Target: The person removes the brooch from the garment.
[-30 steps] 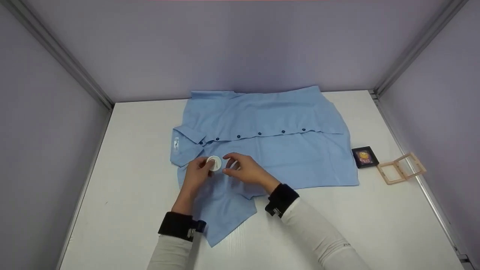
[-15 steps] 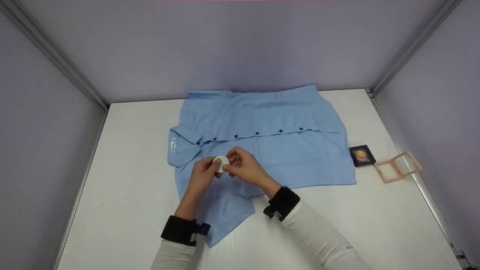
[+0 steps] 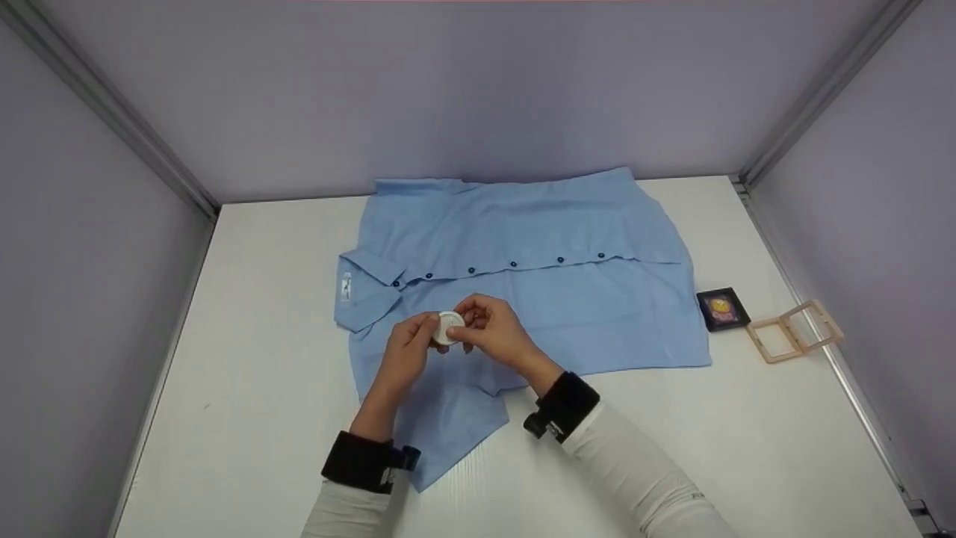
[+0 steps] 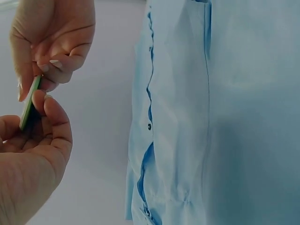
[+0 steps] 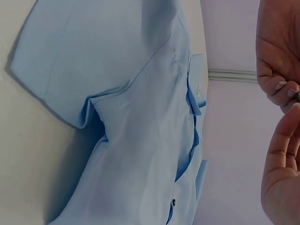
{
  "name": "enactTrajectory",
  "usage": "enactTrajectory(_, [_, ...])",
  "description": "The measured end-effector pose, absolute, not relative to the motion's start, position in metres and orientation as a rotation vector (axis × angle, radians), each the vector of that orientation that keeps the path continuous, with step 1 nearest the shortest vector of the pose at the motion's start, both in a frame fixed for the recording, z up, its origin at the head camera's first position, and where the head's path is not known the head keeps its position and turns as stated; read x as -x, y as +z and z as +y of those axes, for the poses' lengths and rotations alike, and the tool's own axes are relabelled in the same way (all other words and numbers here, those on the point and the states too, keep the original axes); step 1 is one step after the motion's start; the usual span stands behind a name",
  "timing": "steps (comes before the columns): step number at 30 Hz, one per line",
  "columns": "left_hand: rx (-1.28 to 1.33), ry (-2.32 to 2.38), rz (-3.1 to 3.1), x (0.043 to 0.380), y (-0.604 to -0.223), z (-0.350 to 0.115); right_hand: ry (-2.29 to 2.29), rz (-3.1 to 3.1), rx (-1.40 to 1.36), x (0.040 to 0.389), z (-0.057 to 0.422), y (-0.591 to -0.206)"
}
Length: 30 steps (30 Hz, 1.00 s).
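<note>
Above the lower front of a light blue short-sleeved shirt point(image 3: 590, 317), both hands hold a small round badge point(image 3: 448, 329), its white back facing up. My left hand point(image 3: 405, 351) pinches its left edge between thumb and fingers. On the opposite edge, my right hand point(image 3: 500, 334) grips with thumb and curled fingers. From the left wrist view the badge point(image 4: 30, 104) appears edge-on, thin with a green rim, between the two sets of fingertips. The shirt lies flat and buttoned, collar to the left; in the right wrist view its sleeve point(image 5: 89, 61) spreads across the table.
Right of the shirt hem lies a small black-framed picture point(image 3: 723, 309). Beside it an open, hinged wooden frame point(image 3: 795, 334) stands near the table's right edge. Grey-purple panels point(image 3: 478, 90) enclose the white table point(image 3: 246, 336) at the back and sides.
My right hand has closed in from beside the badge and taken hold of its right edge. Both hands and the badge have shifted slightly right.
</note>
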<state>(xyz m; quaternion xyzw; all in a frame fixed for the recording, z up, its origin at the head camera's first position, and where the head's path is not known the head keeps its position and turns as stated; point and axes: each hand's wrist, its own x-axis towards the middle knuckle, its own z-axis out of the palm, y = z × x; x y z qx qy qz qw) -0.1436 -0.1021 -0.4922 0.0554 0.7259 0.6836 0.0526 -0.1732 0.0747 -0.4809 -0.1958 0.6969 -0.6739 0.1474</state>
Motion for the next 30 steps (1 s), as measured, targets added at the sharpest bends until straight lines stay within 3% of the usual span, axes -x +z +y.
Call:
enactTrajectory(5, [-0.200, 2.075, 2.271, 0.137, -0.478, -0.099, -2.007, 1.970, 0.543, 0.173, 0.073, -0.479])
enactTrajectory(12, [-0.208, 2.106, 2.279, 0.142, -0.496, -0.099, -2.016, 1.957, 0.500, 0.173, 0.072, -0.480])
enactTrajectory(19, [-0.212, 2.084, 2.282, 0.135, -0.476, -0.096, -2.037, 1.937, 0.487, 0.174, 0.072, -0.481])
enactTrajectory(30, [-0.238, 2.085, 2.293, 0.134, -0.477, -0.095, -2.053, 1.924, 0.520, 0.174, 0.073, -0.483])
